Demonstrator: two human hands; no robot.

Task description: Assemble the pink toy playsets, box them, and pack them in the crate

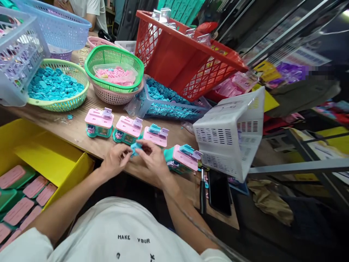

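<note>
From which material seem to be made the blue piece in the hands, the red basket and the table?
Blue piece: probably plastic, fairly smooth, judging by its even colour; it is partly covered, so not certain. Red basket: very likely moulded plastic, smooth, as the lattice and solid wall look like one piece. Table: wood or wood-look board, rather dull, from its brown surface.
</note>
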